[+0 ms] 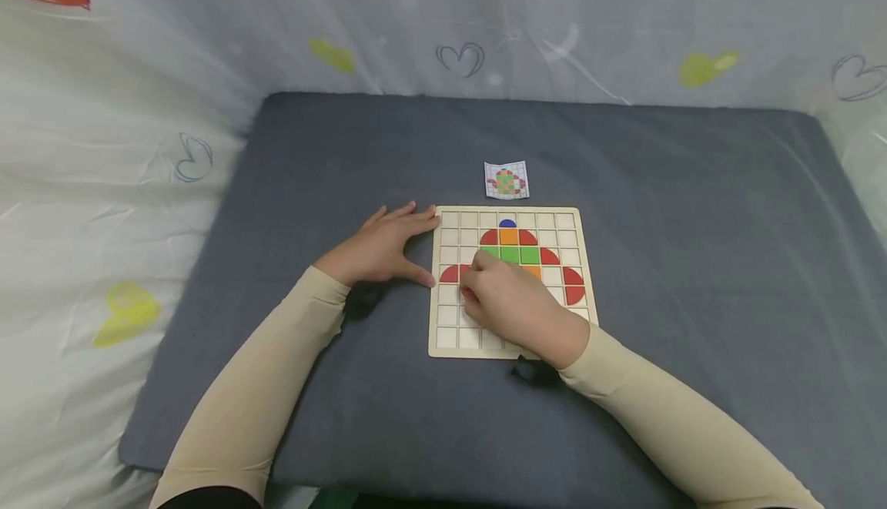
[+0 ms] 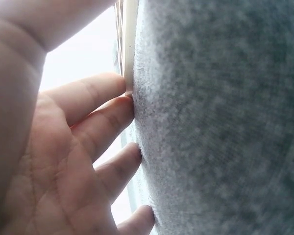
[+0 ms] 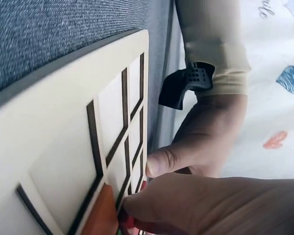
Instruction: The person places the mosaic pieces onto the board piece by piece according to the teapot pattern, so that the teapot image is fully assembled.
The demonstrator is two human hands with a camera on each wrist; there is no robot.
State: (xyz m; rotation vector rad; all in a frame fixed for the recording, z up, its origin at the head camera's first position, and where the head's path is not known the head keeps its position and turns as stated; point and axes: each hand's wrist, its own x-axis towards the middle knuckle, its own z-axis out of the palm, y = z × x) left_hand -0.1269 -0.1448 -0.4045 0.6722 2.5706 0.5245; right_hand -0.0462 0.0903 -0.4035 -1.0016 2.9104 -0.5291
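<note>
A square wooden grid board (image 1: 443, 347) lies on the grey cloth. Red quarter-round tiles (image 1: 574, 284), green square tiles (image 1: 509, 255), orange tiles (image 1: 509, 236) and a blue half-round tile (image 1: 507, 223) sit in its cells. My left hand (image 1: 388, 246) is spread along the board's left edge, with thumb and fingertips touching it. Over the board's middle, my right hand (image 1: 513, 297) has curled fingers. In the right wrist view its fingertips pinch a small red tile (image 3: 129, 222) low against the grid; an orange tile (image 3: 102, 213) lies beside them. The right hand hides several cells.
Just beyond the board's far edge lies a small card (image 1: 507, 180) printed with a coloured grid pattern. The grey cloth surface (image 1: 693, 247) spreads around the board. A white printed sheet (image 1: 416, 24) hangs behind and at the sides.
</note>
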